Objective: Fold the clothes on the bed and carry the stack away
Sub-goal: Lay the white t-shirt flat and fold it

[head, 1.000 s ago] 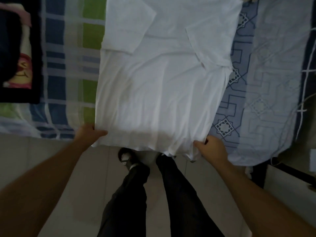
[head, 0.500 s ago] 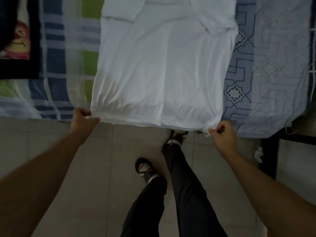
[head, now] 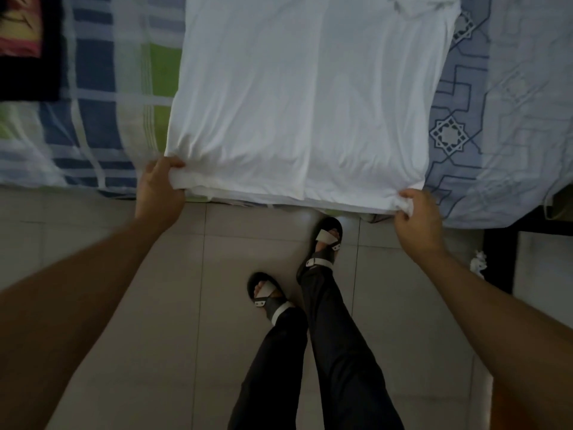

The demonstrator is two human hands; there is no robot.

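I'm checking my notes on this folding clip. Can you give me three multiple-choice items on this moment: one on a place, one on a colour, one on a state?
1. Where does the white shirt lie?
A. on the floor
B. on the bed, hem at its near edge
C. over a chair

2. What colour is the patterned sheet to the right of the shirt?
A. red
B. yellow
C. pale blue-grey

3. What are the hands doing?
A. both grip the hem corners
B. both hang free
C. only one touches the shirt

Answers: 1 B, the shirt is spread on the bedding with its hem at the edge above the tiled floor. 2 C, the sheet is pale blue-grey with darker line patterns. 3 A, the left hand and the right hand each have fingers curled round a corner of the hem.
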